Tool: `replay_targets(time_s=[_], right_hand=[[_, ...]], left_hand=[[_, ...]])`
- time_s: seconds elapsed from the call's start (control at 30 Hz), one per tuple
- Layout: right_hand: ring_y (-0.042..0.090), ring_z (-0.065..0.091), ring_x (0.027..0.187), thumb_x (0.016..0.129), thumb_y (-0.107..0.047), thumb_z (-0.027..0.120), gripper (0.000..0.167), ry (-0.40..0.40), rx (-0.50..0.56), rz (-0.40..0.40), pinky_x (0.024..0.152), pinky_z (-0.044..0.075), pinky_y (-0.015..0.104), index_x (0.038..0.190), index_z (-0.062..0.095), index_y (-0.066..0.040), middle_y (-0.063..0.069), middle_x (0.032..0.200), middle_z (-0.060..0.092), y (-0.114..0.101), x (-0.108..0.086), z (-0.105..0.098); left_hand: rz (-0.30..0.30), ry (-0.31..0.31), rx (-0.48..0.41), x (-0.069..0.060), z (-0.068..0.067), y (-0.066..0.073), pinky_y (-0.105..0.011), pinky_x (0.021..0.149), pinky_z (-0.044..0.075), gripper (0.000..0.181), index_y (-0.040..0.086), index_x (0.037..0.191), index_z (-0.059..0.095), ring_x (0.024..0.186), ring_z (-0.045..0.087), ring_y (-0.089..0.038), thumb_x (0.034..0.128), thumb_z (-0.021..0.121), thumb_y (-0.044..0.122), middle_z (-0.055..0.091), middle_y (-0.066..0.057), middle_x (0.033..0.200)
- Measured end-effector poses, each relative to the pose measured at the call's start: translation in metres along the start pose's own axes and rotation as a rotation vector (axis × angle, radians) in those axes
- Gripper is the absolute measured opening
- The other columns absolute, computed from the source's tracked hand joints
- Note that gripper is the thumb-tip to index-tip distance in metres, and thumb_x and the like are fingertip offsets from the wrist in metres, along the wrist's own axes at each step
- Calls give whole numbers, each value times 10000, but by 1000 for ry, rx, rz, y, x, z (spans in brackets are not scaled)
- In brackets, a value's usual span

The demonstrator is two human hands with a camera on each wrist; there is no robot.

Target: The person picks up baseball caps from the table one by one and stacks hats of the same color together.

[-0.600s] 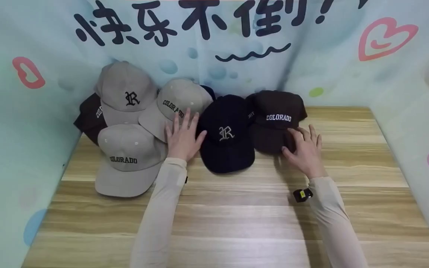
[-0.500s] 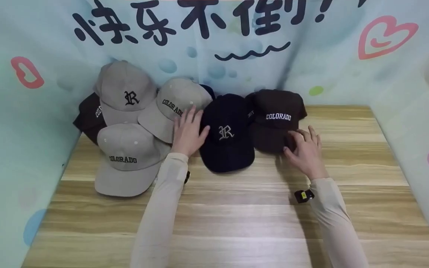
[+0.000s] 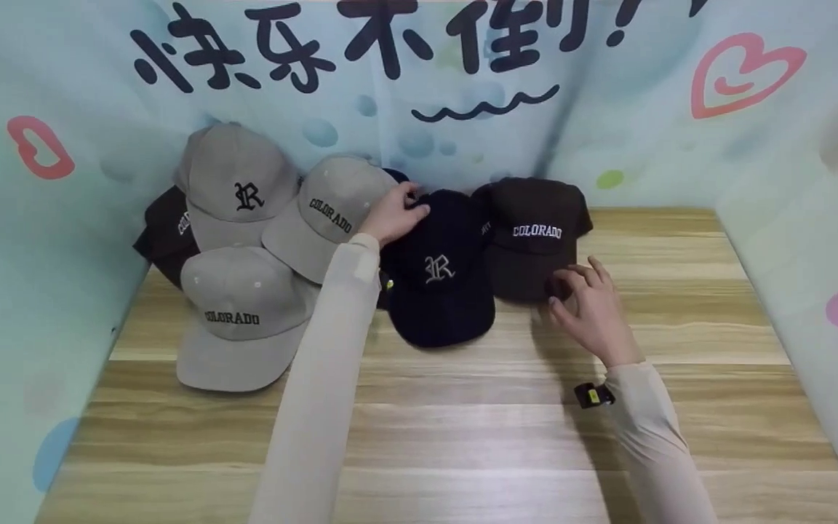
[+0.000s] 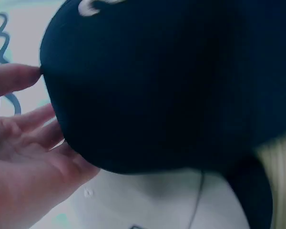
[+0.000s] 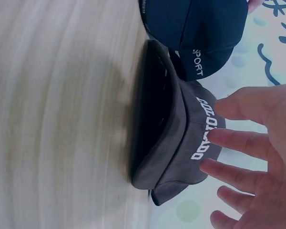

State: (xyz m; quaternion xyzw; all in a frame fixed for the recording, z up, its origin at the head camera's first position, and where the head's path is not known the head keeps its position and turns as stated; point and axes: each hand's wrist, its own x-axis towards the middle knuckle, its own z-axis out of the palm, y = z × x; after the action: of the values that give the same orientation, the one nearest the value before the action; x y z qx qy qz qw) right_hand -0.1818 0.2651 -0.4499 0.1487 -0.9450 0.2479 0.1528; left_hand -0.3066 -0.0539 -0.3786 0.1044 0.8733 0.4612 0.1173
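Navy cap sits right at left hand's fingers, some tips hidden so can't tell if clamped, right hand's fingers apart near brown cap; likely light, soft-crowned, stiffer-brimmed, grippy, not fragile, best pinched at crown beside left thumb.

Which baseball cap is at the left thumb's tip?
The navy fabric cap with pale R. The brown fabric cap beside it reads COLORADO; the R on the grey fabric cap is black.

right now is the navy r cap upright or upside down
Upright: the navy R cap shows its rounded crown on top, brim lower in front.
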Motion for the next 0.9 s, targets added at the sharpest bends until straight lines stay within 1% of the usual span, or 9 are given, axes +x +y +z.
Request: replay_targets(time_s=[0.07, 0.13, 0.2, 0.3, 0.43, 0.57, 0.7, 0.8, 0.9], right_hand=[[506, 313, 1300, 823, -81, 676, 357, -3, 2, -26, 1042, 224, 629, 1144, 614, 62, 296, 1225, 548, -1, -2, 0], [508, 329, 1290, 815, -68, 682, 355, 2, 2, -51, 1028, 238, 643, 1138, 617, 65, 287, 1215, 559, 0, -5, -1], [513, 343, 1277, 806, -56, 694, 352, 7, -2, -71, 1019, 251, 645, 1127, 620, 68, 283, 1200, 569, 0, -8, -3], [516, 358, 1263, 793, -36, 708, 359, 8, 2, -92, 1018, 265, 633, 1125, 623, 72, 283, 1191, 575, 1, -10, -7], [518, 369, 1249, 792, -20, 699, 363, -7, 19, -120, 1050, 247, 589, 1133, 618, 77, 289, 1182, 576, 2, -9, -14], [516, 371, 1248, 800, -8, 679, 354, -10, 37, -141, 1049, 246, 587, 1137, 615, 79, 286, 1168, 578, 1, -5, -21], [501, 377, 1250, 803, 6, 683, 344, -7, 46, -150, 1046, 258, 577, 1134, 620, 73, 271, 1159, 584, -2, -2, -28], [494, 391, 1241, 803, 18, 688, 338, -1, 50, -158, 1048, 264, 561, 1131, 623, 70, 257, 1155, 590, -4, -2, -35], [486, 413, 1229, 808, 29, 683, 336, 4, 62, -162, 1040, 280, 559, 1136, 623, 71, 243, 1150, 602, -6, -3, -42]], left_hand=[[-23, -40, -77, 0, -5, 2, -353, 1017, 364, 487, 44, 1429, 433, 1275, 428, -266, 982, 568, 184, 440, -163, 1413], [-29, -73, -171, -3, -10, 3, -340, 1006, 372, 473, 23, 1399, 471, 1250, 445, -270, 962, 603, 147, 465, -161, 1388], [-5, -109, -224, -5, -14, 4, -322, 997, 377, 449, -16, 1363, 503, 1218, 471, -281, 948, 617, 112, 495, -171, 1358], [39, -158, -250, -8, -18, 7, -300, 999, 370, 443, -55, 1344, 505, 1196, 488, -279, 944, 619, 98, 515, -184, 1336], [78, -191, -212, -11, -24, 14, -294, 1042, 319, 519, -81, 1387, 431, 1265, 424, -261, 953, 610, 141, 449, -192, 1403], [68, -221, -200, -16, -27, 24, -299, 1094, 250, 606, -94, 1447, 307, 1370, 299, -255, 971, 579, 166, 321, -201, 1499], [36, -251, -147, -24, -28, 33, -268, 1123, 152, 703, -46, 1508, 163, 1439, 131, -205, 990, 546, 234, 155, -152, 1578], [45, -272, -104, -31, -26, 40, -268, 1126, 137, 720, -18, 1523, 130, 1442, 118, -206, 994, 530, 262, 132, -142, 1585], [93, -288, -62, -38, -21, 47, -290, 1123, 167, 693, -20, 1513, 184, 1423, 186, -234, 988, 541, 256, 205, -162, 1559]])
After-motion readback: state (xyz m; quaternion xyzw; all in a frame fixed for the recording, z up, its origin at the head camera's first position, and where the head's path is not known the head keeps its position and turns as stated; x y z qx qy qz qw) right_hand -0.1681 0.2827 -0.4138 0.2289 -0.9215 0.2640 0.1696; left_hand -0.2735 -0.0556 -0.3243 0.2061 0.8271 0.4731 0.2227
